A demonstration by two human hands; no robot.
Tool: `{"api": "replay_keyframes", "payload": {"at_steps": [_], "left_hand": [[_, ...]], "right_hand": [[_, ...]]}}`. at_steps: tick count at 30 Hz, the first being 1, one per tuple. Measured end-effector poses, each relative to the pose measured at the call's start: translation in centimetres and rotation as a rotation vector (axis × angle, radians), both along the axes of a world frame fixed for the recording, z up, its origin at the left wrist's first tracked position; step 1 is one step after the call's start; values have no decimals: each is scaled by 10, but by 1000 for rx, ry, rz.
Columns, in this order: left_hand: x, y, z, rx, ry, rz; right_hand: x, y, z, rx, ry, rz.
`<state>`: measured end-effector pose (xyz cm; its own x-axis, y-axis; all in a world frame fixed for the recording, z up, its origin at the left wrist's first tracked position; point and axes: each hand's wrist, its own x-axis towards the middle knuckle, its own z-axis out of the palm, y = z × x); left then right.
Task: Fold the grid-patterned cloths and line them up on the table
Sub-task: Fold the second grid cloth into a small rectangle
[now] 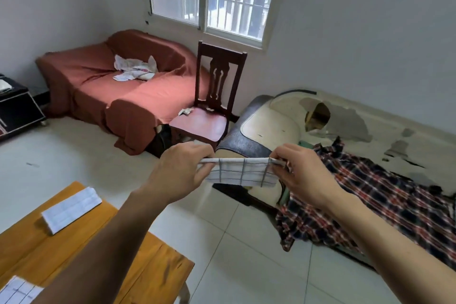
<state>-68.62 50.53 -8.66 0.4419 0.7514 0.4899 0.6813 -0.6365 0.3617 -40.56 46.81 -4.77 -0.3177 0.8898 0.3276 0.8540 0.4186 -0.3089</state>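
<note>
A white cloth with a grey grid (pixel 243 172) hangs folded in the air over the floor, stretched between both hands. My left hand (pixel 181 171) pinches its left end and my right hand (pixel 299 173) pinches its right end. On the orange wooden table (pixel 138 261) at the lower left lies one folded grid cloth (pixel 71 208), and another grid cloth (pixel 18 290) shows at the bottom left corner, partly cut off by the frame. A heap of white cloths (pixel 134 69) lies on the red-covered sofa (pixel 98 89).
A dark wooden chair (pixel 212 106) stands beside the sofa, with a small scrap on its seat. A worn cream and black sofa (pixel 271 128) on the right carries a red and navy plaid cloth (pixel 370 197). A black cabinet (pixel 17 106) stands at the far left. White tiled floor lies between.
</note>
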Motion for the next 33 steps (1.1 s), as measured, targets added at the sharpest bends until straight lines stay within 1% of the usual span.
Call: {"api": "replay_keyframes", "payload": {"at_steps": [3, 5, 10, 16, 21, 25, 27, 30, 33], "left_hand": [[-13, 34, -5, -12, -50, 22], [-23, 50, -11, -36, -45, 52], [-54, 86, -31, -86, -42, 165], [-78, 113, -51, -194, -57, 449], [-57, 130, -53, -252, -148, 761], [-50, 125, -47, -311, -176, 973], [-51, 114, -42, -299, -200, 1127], [-53, 100, -41, -320, -217, 1215], [-64, 87, -49, -321, -287, 1330]], "right_hand": [[-11, 39, -5, -16, 35, 20], [-19, 65, -15, -33, 61, 33], [-46, 140, -45, -99, 91, 162], [-79, 244, -79, -179, 128, 409], [-101, 320, -97, -215, 164, 611], [-126, 353, -92, -239, 158, 770], [-151, 363, -87, -246, 150, 901], [-174, 367, -93, -274, 180, 995], [-205, 371, -108, -349, 132, 1072]]}}
